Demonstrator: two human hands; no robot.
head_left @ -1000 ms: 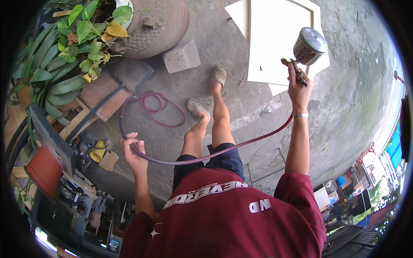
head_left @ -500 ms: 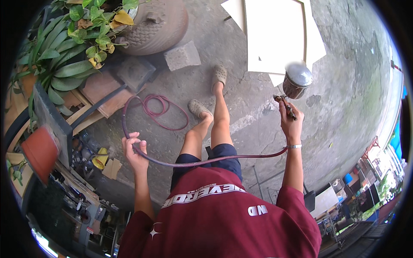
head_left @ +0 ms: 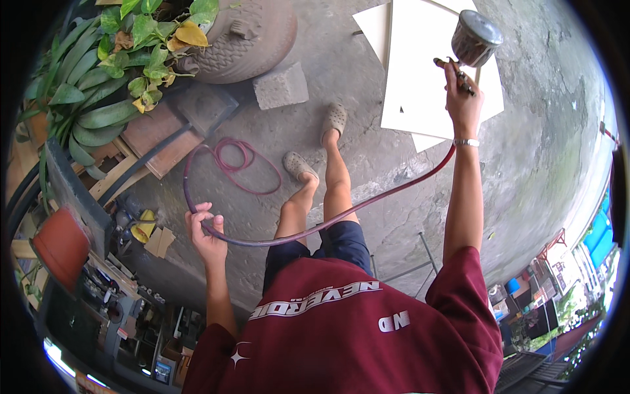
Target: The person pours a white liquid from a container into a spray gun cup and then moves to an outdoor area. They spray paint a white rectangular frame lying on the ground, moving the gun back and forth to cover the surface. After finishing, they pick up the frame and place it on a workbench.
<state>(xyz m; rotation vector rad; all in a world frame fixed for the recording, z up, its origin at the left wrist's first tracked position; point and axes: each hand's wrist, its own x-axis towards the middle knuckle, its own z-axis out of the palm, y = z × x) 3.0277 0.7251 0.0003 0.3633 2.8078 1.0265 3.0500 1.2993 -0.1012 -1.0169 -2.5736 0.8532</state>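
Observation:
My right hand (head_left: 464, 108) is closed around a spray gun (head_left: 476, 41) with a dull metal cup on top, held out over the far right. Below it lies a white panel (head_left: 417, 79) with a raised edge, on top of other white sheets. A dark red hose (head_left: 374, 199) runs from beneath my right wrist, sags across my shorts and passes through my left hand (head_left: 207, 238). The left fingers are curled around the hose, thumb up. Farther out, its slack lies in loops on the ground. The gun's nozzle and trigger are too small to make out.
A large brown clay jar (head_left: 246, 43) and a grey concrete block (head_left: 281, 86) stand ahead to the left. Leafy plants (head_left: 85, 79), wooden boards and an orange pot (head_left: 60, 244) crowd the left side. A thin metal frame (head_left: 426, 249) stands right of my legs.
My right hand has moved forward and slightly right with the spray gun, now over the white panel. The hose has been drawn up on that side. My left hand has stayed nearly still.

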